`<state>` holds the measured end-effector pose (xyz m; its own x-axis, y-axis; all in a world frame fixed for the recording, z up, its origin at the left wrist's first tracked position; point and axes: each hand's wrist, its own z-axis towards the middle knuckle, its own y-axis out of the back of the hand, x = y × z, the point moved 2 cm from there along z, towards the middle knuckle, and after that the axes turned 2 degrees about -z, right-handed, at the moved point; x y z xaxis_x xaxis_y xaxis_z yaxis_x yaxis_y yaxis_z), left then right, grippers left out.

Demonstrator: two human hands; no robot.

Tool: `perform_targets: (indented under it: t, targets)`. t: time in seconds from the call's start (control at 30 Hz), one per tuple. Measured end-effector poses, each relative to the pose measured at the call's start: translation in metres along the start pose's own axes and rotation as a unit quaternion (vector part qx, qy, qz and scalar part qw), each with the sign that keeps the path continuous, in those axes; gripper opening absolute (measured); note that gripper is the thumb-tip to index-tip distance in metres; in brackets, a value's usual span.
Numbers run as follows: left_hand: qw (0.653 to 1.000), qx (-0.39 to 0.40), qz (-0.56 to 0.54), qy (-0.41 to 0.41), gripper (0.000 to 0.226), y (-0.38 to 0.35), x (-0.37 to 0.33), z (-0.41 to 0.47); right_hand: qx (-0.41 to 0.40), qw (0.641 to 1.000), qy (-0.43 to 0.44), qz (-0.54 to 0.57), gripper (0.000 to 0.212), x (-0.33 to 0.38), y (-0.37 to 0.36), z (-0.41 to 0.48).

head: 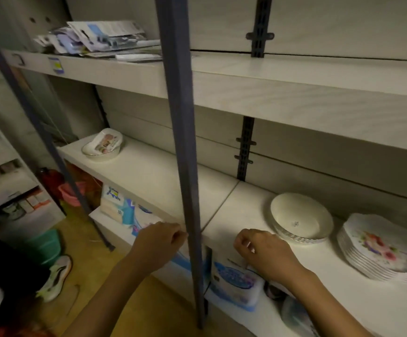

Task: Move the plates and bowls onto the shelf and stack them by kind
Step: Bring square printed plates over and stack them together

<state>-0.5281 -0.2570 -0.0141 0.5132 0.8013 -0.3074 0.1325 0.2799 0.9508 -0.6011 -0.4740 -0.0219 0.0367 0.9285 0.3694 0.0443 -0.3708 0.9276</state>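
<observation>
On the middle shelf (163,181) a stack of plain cream bowls (301,218) stands at the right, and a stack of white scalloped plates with a flower print (380,246) sits beside it, further right. At the shelf's far left rests a white bowl holding a tilted flowered dish (103,144). My left hand (158,242) hovers at the shelf's front edge, fingers curled, nothing in it. My right hand (263,251) is over the front edge near the cream bowls, also curled and without anything in it.
A dark blue upright post (185,154) runs between my hands. The top shelf carries packaged goods (100,37). Tissue packs (236,283) fill the lower shelf. On the floor at the left are a shoe (56,276), a green bucket (46,244) and a pink basin (72,190).
</observation>
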Motion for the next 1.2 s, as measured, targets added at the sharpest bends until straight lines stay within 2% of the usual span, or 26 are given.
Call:
perform_targets:
  t: [0.13,0.23,0.37,0.57,0.87,1.2]
  targets:
    - [0.999,-0.018,0.031,0.015,0.026,0.02,0.067,-0.017,-0.014,0.999,0.036,0.014,0.023,0.061,-0.02,0.027]
    - [0.998,-0.031,0.049,0.039,0.04,0.033,0.118,-0.028,-0.026,0.998,0.057,0.005,0.027,0.109,-0.036,0.049]
    - [0.995,-0.035,0.062,0.073,0.027,0.056,0.172,-0.045,-0.035,0.996,0.081,-0.011,0.027,0.165,-0.052,0.081]
    - [0.99,-0.028,0.062,0.127,0.028,0.079,0.24,-0.046,-0.015,0.993,0.109,-0.04,0.031,0.219,-0.063,0.133]
    - [0.988,-0.056,0.064,0.132,0.028,0.11,0.337,0.011,0.003,0.99,0.123,-0.064,0.032,0.272,-0.089,0.252]
    - [0.986,0.01,0.101,0.131,0.033,0.159,0.433,0.111,-0.02,0.992,0.114,-0.056,0.033,0.313,-0.091,0.392]
